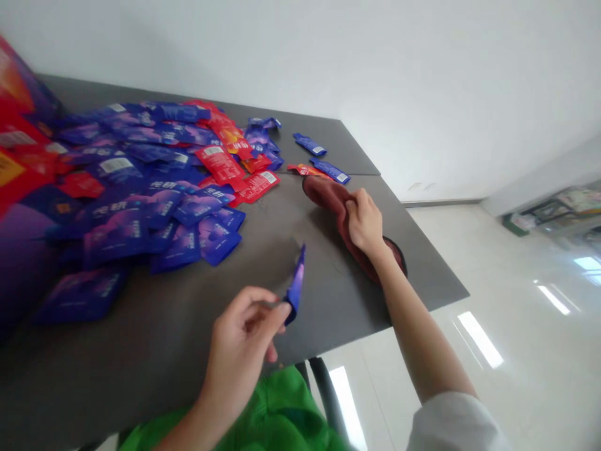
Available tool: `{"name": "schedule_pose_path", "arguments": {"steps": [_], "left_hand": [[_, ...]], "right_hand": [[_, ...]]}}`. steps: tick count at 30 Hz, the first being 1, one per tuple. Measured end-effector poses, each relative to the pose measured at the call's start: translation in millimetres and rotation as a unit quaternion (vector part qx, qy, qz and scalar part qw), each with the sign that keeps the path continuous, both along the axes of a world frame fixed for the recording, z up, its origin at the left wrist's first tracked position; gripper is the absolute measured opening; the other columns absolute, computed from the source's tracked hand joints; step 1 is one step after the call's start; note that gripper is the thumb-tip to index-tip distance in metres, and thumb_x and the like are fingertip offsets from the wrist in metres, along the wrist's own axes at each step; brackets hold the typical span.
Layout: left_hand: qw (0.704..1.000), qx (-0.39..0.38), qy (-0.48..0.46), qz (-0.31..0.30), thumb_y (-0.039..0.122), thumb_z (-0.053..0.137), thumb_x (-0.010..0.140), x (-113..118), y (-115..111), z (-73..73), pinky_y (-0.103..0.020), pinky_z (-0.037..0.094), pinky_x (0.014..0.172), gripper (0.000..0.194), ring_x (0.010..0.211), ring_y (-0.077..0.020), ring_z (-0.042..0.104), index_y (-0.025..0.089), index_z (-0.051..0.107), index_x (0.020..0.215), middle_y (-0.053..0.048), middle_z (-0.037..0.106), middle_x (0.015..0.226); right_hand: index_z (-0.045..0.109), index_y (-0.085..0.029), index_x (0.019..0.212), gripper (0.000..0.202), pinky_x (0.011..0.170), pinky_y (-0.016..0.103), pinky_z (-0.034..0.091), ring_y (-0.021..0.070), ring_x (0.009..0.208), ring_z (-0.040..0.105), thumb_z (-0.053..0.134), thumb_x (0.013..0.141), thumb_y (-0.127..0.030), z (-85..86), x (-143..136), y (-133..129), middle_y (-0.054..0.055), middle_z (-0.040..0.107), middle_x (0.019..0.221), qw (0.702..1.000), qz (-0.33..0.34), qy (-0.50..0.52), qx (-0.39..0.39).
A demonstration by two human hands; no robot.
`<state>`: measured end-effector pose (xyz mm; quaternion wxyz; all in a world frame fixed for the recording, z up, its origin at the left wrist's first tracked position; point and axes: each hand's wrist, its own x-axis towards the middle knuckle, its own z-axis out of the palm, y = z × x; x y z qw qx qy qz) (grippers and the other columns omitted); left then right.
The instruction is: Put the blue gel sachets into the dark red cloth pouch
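Note:
My left hand [248, 332], near the front of the grey table [188, 332], pinches one end of a blue and purple packet [297, 285] between thumb and fingers. The packet is seen nearly edge-on, tilted above the table. Farther right, my right hand [365, 222] grips a dark red cloth item [331, 199] with a black rim. It stretches across the table's right part, partly under my right wrist. A pile of blue packets [122, 225] lies to the left, mixed with red packets [220, 164].
Two blue packets [310, 145] [331, 170] and a red packet [307, 170] lie beyond the cloth item. Large red and purple packaging [23, 163] stands at the far left. A white wall [263, 56] runs behind the table. Shelves [558, 210] stand at the far right.

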<state>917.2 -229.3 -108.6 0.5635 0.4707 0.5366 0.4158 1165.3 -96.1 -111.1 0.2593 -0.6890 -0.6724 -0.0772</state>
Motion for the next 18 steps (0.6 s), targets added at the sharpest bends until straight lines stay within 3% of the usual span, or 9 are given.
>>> {"name": "schedule_pose_path", "arguments": {"steps": [2, 4, 6, 7, 8, 10, 12, 15, 18], "left_hand": [[0.995, -0.045, -0.072, 0.055, 0.041, 0.061, 0.077, -7, -5, 1.8, -0.025, 0.054, 0.052, 0.024, 0.037, -0.0107, 0.055, 0.022, 0.049, 0.086, 0.01, 0.056, 0.046], [0.996, -0.061, -0.053, 0.045, 0.045, 0.061, 0.076, -15, -14, 1.0, -0.031, 0.056, 0.056, 0.035, 0.045, -0.0147, 0.062, 0.024, 0.046, 0.1, 0.007, 0.066, 0.061], [0.997, -0.015, 0.08, 0.003, 0.048, 0.063, 0.073, -27, -26, 0.1, -0.03, 0.054, 0.05, 0.047, 0.053, -0.0183, 0.065, 0.025, 0.045, 0.11, 0.0, 0.071, 0.08], [0.983, 0.042, 0.179, 0.008, 0.047, 0.064, 0.073, -34, -32, 0.5, -0.03, 0.052, 0.05, 0.047, 0.054, -0.0188, 0.065, 0.025, 0.048, 0.111, -0.002, 0.072, 0.084], [0.951, 0.116, 0.285, 0.035, 0.045, 0.064, 0.074, -41, -36, 1.5, -0.03, 0.05, 0.051, 0.042, 0.055, -0.0188, 0.065, 0.025, 0.051, 0.109, -0.002, 0.072, 0.084], [0.842, 0.275, 0.454, 0.098, 0.039, 0.062, 0.078, -54, -38, 5.4, -0.031, 0.047, 0.055, 0.033, 0.06, -0.0186, 0.065, 0.025, 0.056, 0.108, -0.002, 0.071, 0.085], [0.749, 0.395, 0.53, 0.052, 0.036, 0.059, 0.082, -60, -31, 9.1, -0.034, 0.048, 0.066, 0.033, 0.076, -0.0212, 0.066, 0.024, 0.056, 0.112, -0.003, 0.07, 0.094], [0.679, 0.494, 0.524, -0.142, 0.039, 0.054, 0.084, -53, -15, 7.4, -0.04, 0.046, 0.088, 0.034, 0.106, -0.0255, 0.058, 0.022, 0.057, 0.114, -0.003, 0.066, 0.112], [0.652, 0.508, 0.513, -0.23, 0.03, 0.051, 0.086, -40, -8, -1.9, -0.036, 0.049, 0.083, 0.03, 0.098, -0.0224, 0.062, 0.024, 0.058, 0.114, -0.003, 0.068, 0.108]], "right_hand": [[0.05, -0.018, 0.099, 0.023, 0.069, 0.031, 0.037, 0.0218, 0.082, 0.052, 0.03, 0.091, -0.027, -5.0, 3, -8, 0.008, 0.058, 0.092, 1.0, -0.011, -0.012, -0.008], [0.051, -0.018, 0.099, 0.022, 0.07, 0.032, 0.038, 0.0221, 0.082, 0.052, 0.032, 0.091, -0.027, -8.9, 1, -11, 0.009, 0.057, 0.093, 0.999, -0.012, -0.032, -0.015], [0.051, -0.018, 0.099, 0.021, 0.071, 0.032, 0.038, 0.0223, 0.083, 0.052, 0.034, 0.09, -0.027, -10.2, -4, -12, 0.01, 0.057, 0.094, 0.999, -0.008, -0.041, -0.018], [0.051, -0.018, 0.1, 0.021, 0.072, 0.032, 0.039, 0.0224, 0.084, 0.052, 0.035, 0.09, -0.027, -9.5, -8, -13, 0.01, 0.057, 0.095, 0.999, -0.005, -0.037, -0.018], [0.051, -0.018, 0.1, 0.02, 0.073, 0.032, 0.039, 0.0224, 0.084, 0.052, 0.035, 0.09, -0.026, -7.7, -11, -13, 0.009, 0.057, 0.095, 0.999, -0.001, -0.028, -0.016], [0.051, -0.019, 0.1, 0.019, 0.074, 0.032, 0.039, 0.022, 0.086, 0.052, 0.036, 0.09, -0.025, 0.4, -20, -18, 0.008, 0.056, 0.096, 1.0, 0.019, 0.0, 0.0], [0.05, -0.02, 0.098, 0.017, 0.075, 0.032, 0.039, 0.0206, 0.086, 0.052, 0.036, 0.09, -0.026, 14.4, -32, -29, 0.007, 0.056, 0.095, 0.998, 0.058, 0.034, 0.02], [0.048, -0.02, 0.094, 0.016, 0.073, 0.029, 0.039, 0.0172, 0.081, 0.05, 0.034, 0.092, -0.027, 40.4, -55, -60, 0.004, 0.054, 0.089, 0.985, 0.156, 0.072, 0.016], [0.048, -0.02, 0.092, 0.017, 0.07, 0.028, 0.037, 0.015, 0.076, 0.046, 0.033, 0.092, -0.026, 52.1, -83, -97, 0.003, 0.051, 0.087, 0.96, 0.276, 0.029, -0.046]]}}
